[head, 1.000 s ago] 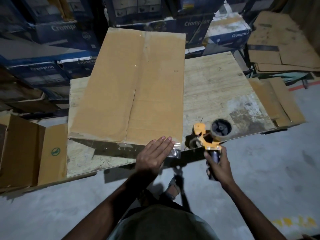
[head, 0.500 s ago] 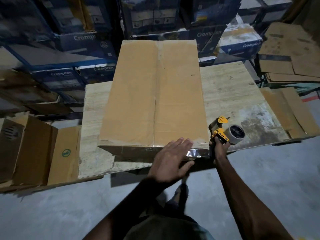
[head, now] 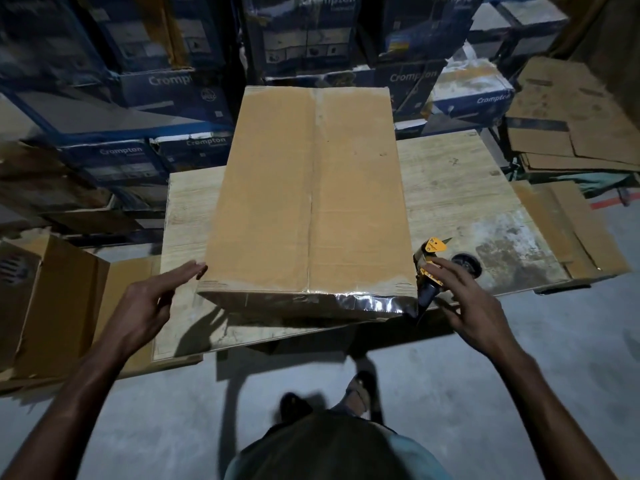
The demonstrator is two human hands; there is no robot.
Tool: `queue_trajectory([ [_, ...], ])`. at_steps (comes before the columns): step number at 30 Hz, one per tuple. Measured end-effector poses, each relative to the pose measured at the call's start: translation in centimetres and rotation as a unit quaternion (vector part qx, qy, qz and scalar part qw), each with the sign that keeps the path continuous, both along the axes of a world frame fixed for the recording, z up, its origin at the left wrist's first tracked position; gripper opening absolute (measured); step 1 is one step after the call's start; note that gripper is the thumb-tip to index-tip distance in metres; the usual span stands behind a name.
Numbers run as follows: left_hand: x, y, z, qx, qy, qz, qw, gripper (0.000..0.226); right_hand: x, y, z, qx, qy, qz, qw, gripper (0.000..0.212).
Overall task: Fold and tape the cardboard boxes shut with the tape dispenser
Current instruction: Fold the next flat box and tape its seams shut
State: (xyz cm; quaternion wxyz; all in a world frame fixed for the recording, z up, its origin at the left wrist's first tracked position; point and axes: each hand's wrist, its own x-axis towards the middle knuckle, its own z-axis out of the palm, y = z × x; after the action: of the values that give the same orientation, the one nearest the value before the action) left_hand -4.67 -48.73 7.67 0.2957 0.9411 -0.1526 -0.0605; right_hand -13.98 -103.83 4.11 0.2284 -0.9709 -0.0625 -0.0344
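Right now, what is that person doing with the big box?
A person is taping a box shut on a table. Its flaps are folded closed, and shiny tape runs along the near edge. The left hand is open by the near left corner. The right hand lays straight fingers on the dispenser, which sits at the near right corner.

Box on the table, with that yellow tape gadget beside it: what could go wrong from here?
1. The dispenser sits near the table's front edge, with only the right hand's straight fingers on it. It could tip and drop to the floor.
2. Its toothed blade points up close to those fingers, so a cut is possible.
3. The box's near right corner seems to reach the table edge, and a pull might slide it off.
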Motion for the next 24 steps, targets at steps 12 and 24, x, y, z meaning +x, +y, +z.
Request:
queue_trajectory([
  [12, 3.1, 1.1, -1.1, 0.076, -0.043, -0.129, 0.988, 0.076, 3.9, 1.5, 0.6, -0.104, 0.014, 0.108, 0.989, 0.085],
  [24, 1.2, 0.3, -4.9, 0.05, -0.254, -0.11, 0.96, 0.045, 3.4, 2.2, -0.4, -0.079, -0.096, 0.096, 0.988, 0.059],
])
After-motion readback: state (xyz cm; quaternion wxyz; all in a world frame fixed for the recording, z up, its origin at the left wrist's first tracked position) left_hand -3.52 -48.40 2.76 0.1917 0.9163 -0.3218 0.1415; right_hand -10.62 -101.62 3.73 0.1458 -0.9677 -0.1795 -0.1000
